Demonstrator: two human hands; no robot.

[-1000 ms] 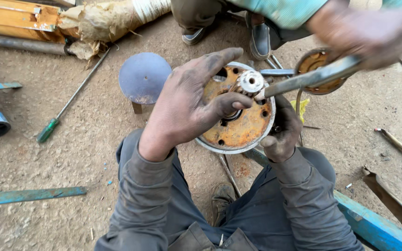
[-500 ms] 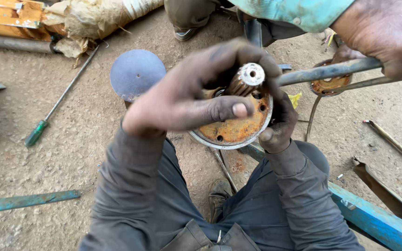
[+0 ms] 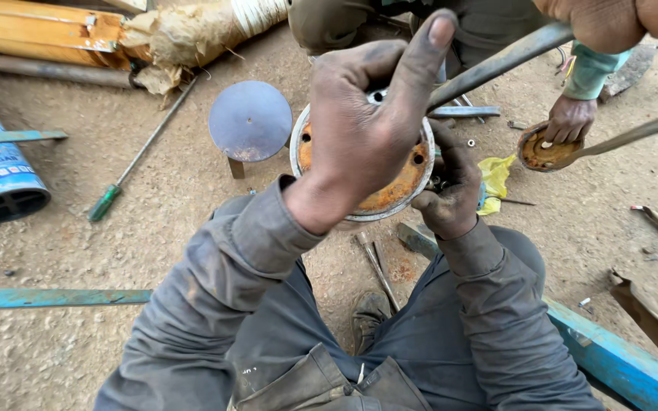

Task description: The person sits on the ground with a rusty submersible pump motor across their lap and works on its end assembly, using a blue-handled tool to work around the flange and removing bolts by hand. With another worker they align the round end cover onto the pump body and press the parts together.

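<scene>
The rusty round plate (image 3: 390, 186) is a metal disc with a pale silvery rim and an orange-brown, corroded face. Several small dark holes pierce the face near its edge. It is held up off the sandy ground, above the person's knees, tilted so the face looks up toward the camera. The left hand (image 3: 367, 122) lies spread across the face and hides most of it, including the centre, with the forefinger pointing up past the top edge. The right hand (image 3: 451, 190) grips the disc's right rim from below and behind.
</scene>
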